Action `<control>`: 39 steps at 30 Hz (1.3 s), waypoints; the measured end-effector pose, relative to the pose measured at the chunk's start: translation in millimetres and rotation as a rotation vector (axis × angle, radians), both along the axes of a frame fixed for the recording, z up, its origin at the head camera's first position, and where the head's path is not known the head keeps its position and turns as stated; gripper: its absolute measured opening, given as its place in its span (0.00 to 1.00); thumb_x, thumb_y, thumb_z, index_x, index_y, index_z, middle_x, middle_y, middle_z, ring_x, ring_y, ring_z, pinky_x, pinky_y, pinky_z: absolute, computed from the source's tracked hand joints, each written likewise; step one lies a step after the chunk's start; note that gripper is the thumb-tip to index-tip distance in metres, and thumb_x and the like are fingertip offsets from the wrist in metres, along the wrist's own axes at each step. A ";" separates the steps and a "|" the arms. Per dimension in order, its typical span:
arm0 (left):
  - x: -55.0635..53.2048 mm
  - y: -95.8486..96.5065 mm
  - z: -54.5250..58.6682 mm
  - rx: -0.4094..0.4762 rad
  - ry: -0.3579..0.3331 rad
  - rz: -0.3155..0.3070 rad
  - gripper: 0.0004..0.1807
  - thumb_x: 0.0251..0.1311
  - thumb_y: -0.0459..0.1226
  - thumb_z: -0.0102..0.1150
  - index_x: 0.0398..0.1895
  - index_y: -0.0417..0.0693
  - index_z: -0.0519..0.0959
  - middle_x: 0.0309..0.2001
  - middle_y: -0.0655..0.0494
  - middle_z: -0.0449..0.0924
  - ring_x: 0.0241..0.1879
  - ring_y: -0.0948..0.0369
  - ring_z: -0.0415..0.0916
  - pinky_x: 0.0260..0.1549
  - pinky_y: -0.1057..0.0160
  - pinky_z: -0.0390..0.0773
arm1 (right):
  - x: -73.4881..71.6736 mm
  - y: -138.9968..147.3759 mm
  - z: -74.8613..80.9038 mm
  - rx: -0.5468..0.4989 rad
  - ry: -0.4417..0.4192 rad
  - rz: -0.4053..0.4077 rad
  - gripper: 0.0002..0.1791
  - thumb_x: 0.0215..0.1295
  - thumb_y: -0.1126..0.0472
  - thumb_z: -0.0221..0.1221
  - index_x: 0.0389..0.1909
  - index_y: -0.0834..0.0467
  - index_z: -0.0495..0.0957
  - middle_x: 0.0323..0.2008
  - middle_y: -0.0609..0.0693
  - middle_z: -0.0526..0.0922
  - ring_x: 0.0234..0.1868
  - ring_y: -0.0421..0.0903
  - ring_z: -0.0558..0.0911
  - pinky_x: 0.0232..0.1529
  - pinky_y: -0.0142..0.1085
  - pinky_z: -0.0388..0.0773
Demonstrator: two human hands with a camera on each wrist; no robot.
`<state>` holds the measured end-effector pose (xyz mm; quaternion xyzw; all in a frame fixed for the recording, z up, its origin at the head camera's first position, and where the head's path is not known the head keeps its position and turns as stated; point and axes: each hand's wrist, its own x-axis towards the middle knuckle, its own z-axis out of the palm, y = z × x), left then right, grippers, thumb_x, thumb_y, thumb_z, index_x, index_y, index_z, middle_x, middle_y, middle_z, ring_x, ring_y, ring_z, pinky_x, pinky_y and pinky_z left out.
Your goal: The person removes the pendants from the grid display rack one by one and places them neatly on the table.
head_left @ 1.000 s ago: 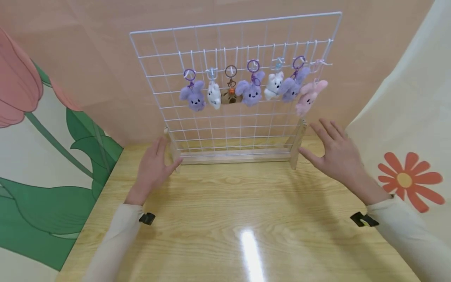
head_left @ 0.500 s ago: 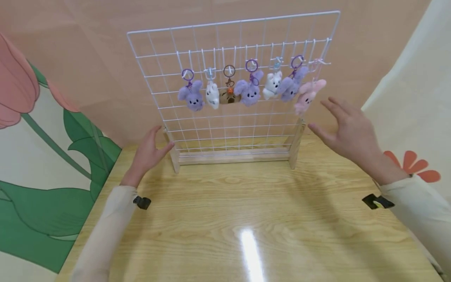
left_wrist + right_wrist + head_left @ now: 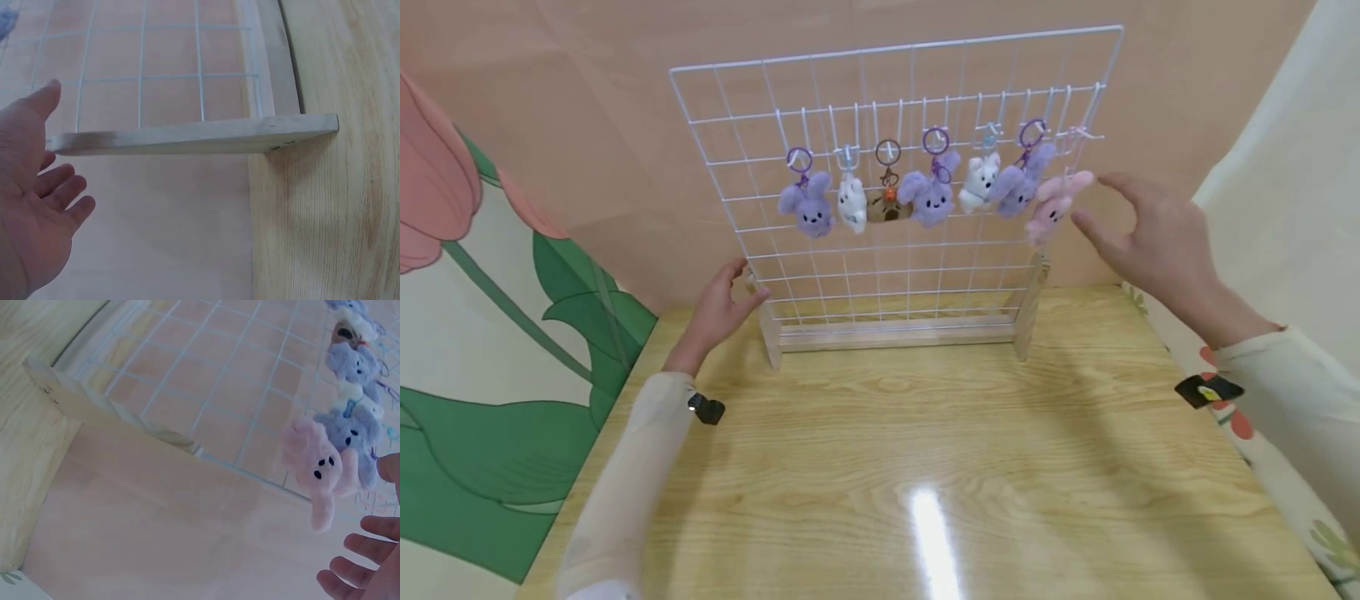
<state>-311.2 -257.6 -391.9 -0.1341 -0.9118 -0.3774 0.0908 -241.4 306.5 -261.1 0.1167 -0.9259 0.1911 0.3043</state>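
Observation:
A white wire grid rack (image 3: 895, 52) on a wooden stand carries a row of small plush keychains on hooks. My left hand (image 3: 715, 312) is beside the left wooden leg (image 3: 770, 333). In the left wrist view, thumb and loosely bent fingers part around the leg's top end, gripping nothing. My right hand (image 3: 1172, 237) is at the rack's right side, thumb and fingers spread, close to the pink plush rabbit keychain (image 3: 1051, 210). In the right wrist view that rabbit (image 3: 319, 462) hangs just beyond the fingertips, partly covering a purple plush keychain (image 3: 356, 437).
Purple (image 3: 811, 212), white (image 3: 852, 204) and brown (image 3: 889, 208) plush keychains hang farther left. The stand's right leg (image 3: 1032, 308) is below the pink rabbit. Wood-grain tabletop (image 3: 865, 433) lies in front; a peach cloth (image 3: 587, 167) hangs behind.
My right hand has risen from beside the stand's right leg to the pink rabbit's height. My left hand has moved slightly up along the left leg. The keychains hang as before.

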 end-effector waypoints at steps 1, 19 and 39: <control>-1.4 -0.3 -0.4 0.003 0.005 -0.010 0.44 0.70 0.48 0.63 0.77 0.31 0.56 0.75 0.32 0.58 0.75 0.38 0.57 0.73 0.38 0.61 | -2.2 0.1 2.1 -0.004 0.004 -0.002 0.32 0.71 0.44 0.60 0.67 0.62 0.75 0.62 0.65 0.79 0.58 0.72 0.78 0.43 0.70 0.74; -14.4 3.0 -1.8 0.101 0.072 -0.059 0.25 0.70 0.33 0.63 0.66 0.31 0.72 0.62 0.31 0.75 0.64 0.38 0.73 0.64 0.45 0.76 | -29.3 0.0 37.9 -0.196 -0.124 -0.031 0.33 0.71 0.40 0.59 0.65 0.60 0.77 0.64 0.56 0.79 0.61 0.64 0.80 0.43 0.19 0.72; -18.3 3.5 -3.6 0.118 0.059 -0.020 0.23 0.68 0.31 0.64 0.64 0.31 0.75 0.60 0.30 0.77 0.61 0.40 0.77 0.59 0.50 0.81 | -53.4 -13.3 38.1 -0.357 0.006 -0.013 0.23 0.67 0.47 0.67 0.50 0.62 0.85 0.32 0.26 0.83 0.28 0.20 0.76 0.26 0.13 0.71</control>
